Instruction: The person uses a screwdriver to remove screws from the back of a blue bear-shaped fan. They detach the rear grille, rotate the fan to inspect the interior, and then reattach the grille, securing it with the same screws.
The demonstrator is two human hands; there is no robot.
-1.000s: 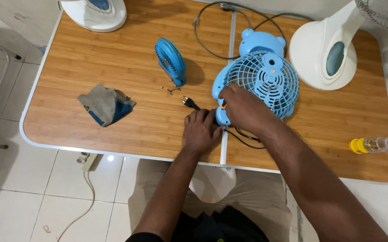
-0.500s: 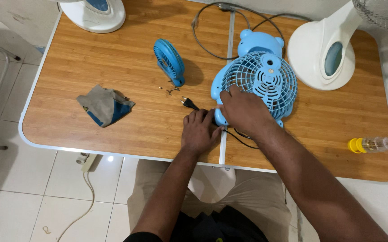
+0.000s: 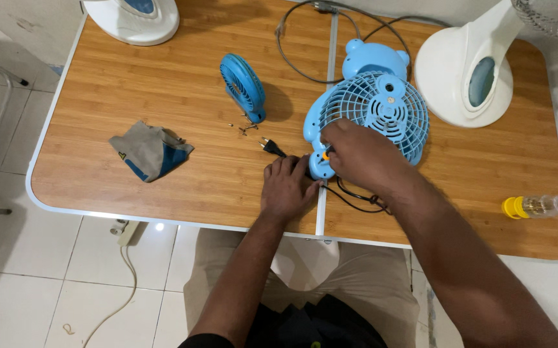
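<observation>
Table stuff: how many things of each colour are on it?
Blue: 2, the big fan under the right hand and the small fan part.
White: 2, the fan base and the other base.
Grey and blue: 1, the cloth.
Yellow-capped clear: 1, the bottle.
Black: 1, the plug by the left hand.
Total: 7

Both forearms come up from bottom of frame, bare, converging twd center. Left hand palm down, fingers together & lightly curled, pointing up and a bit right, wrist straight. Right hand just beside it to the right, knuckles up, fingers curled in a pinch-type grip, fingertips hidden under the hand. Right forearm runs diagonal from lower right; left forearm steeper, from lower center. Hands nearly touching.
</observation>
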